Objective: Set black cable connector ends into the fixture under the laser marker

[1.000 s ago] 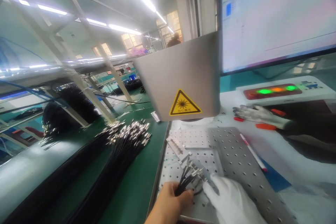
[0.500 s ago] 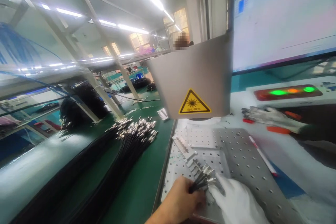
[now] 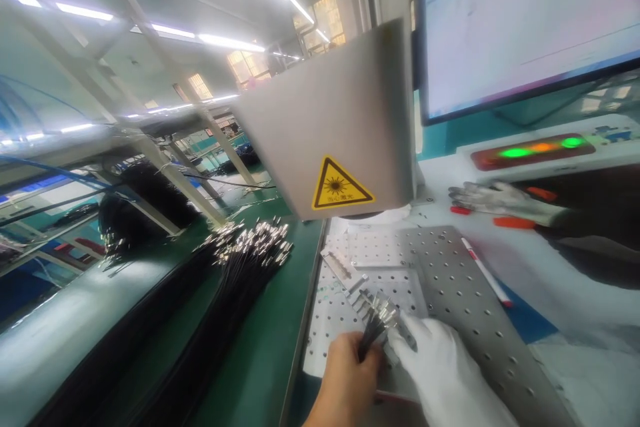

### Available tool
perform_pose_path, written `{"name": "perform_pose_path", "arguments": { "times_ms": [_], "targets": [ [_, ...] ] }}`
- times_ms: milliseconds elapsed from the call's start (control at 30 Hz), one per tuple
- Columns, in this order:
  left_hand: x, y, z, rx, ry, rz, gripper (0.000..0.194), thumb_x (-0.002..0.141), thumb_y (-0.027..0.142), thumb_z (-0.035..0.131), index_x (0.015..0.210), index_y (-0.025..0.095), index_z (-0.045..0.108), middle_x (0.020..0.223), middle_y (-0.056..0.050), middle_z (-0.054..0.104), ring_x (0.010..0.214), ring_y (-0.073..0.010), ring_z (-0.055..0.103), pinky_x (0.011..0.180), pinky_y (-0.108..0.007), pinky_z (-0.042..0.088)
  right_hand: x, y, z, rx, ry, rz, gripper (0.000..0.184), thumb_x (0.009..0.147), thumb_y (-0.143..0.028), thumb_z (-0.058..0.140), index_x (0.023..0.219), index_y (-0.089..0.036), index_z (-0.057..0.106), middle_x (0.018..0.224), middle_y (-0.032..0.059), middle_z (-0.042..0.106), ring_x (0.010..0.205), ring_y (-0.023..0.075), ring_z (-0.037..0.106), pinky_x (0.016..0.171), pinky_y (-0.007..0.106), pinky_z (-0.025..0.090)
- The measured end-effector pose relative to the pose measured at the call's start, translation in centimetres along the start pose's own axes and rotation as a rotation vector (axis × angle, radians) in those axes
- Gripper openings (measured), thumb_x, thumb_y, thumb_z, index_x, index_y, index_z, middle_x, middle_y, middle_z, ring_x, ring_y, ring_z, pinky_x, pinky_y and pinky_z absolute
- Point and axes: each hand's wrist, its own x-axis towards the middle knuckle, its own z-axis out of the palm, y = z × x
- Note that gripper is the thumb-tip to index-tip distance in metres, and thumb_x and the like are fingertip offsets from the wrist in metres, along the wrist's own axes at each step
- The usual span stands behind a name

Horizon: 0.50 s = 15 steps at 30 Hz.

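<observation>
My bare left hand (image 3: 350, 370) is closed round a small bunch of black cables (image 3: 370, 333), just below their silvery metal ends. These metal connectors (image 3: 384, 310) fan out above the fist. My right hand (image 3: 440, 353), in a white glove, reaches in from the right, its thumb and forefinger pinched at the connectors' right side; the exact grip is partly hidden. Right behind the bunch lies a slotted metal fixture (image 3: 345, 270), slanting across a perforated metal plate (image 3: 325, 327).
A grey machine head (image 3: 330, 120) with a yellow laser warning sign hangs over the plate. Thick bundles of black cables (image 3: 240, 287) lie on the green table at left. To the right are a marker pen (image 3: 486, 272), a grey work glove (image 3: 505, 199), a lit button panel (image 3: 535, 150) and a monitor (image 3: 530, 27).
The view has shifted, so machine, monitor and plate sit further left and slightly higher. Both hands stay together at the cable ends, and the connectors are tilted a little more upright.
</observation>
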Motion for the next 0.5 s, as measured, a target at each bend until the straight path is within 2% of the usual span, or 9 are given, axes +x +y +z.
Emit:
{"name": "perform_pose_path", "arguments": {
  "times_ms": [100,233,333,400,500],
  "targets": [
    [-0.1,-0.1,0.3,-0.001,0.023,0.025,0.025,0.087,0.022,0.048,0.062,0.018,0.047,0.055,0.006,0.036,0.054,-0.0097,0.035,0.050,-0.024,0.023,-0.5,-0.5,0.1,-0.048,-0.032,0.007,0.016,0.087,-0.013,0.056,0.085,-0.020,0.071,0.074,0.0074,0.061,0.068,0.0199,0.058,0.059,0.028,0.050],
    [-0.4,0.0,0.1,-0.063,0.033,0.027,0.023,0.082,0.023,0.054,0.061,0.019,0.049,0.051,0.006,0.038,0.050,-0.0091,0.035,0.048,-0.024,0.023,-1.4,0.6,0.5,-0.152,-0.125,-0.169,0.033,0.080,-0.003,0.054,0.099,-0.022,0.072,0.088,0.0092,0.064,0.075,0.0220,0.059,0.062,0.031,0.050],
    [-0.4,0.1,-0.6,-0.118,-0.088,-0.021,0.024,0.081,0.024,0.054,0.058,0.018,0.051,0.045,0.005,0.043,0.043,-0.0089,0.033,0.047,-0.025,0.024,-1.2,1.6,0.6,-0.107,-0.130,-0.251,0.036,0.083,-0.003,0.049,0.098,-0.025,0.073,0.086,0.0063,0.066,0.072,0.0191,0.062,0.060,0.027,0.050],
    [-0.2,-0.2,-1.4,-0.096,-0.135,-0.009,0.027,0.082,0.029,0.055,0.057,0.019,0.051,0.043,0.004,0.045,0.042,-0.0094,0.034,0.047,-0.025,0.024,-0.6,1.7,0.6,-0.059,-0.195,-0.209,0.032,0.088,-0.008,0.047,0.097,-0.025,0.073,0.082,0.0051,0.067,0.070,0.0178,0.063,0.059,0.025,0.050],
    [0.2,-0.8,-2.7,-0.052,0.027,0.135,0.033,0.079,0.043,0.061,0.059,0.020,0.048,0.048,0.005,0.046,0.046,-0.0096,0.038,0.048,-0.024,0.026,-0.1,1.2,0.2,-0.067,-0.290,-0.038,0.028,0.094,-0.019,0.046,0.100,-0.024,0.073,0.077,0.0057,0.067,0.068,0.0189,0.064,0.058,0.026,0.050]
  ]
}}
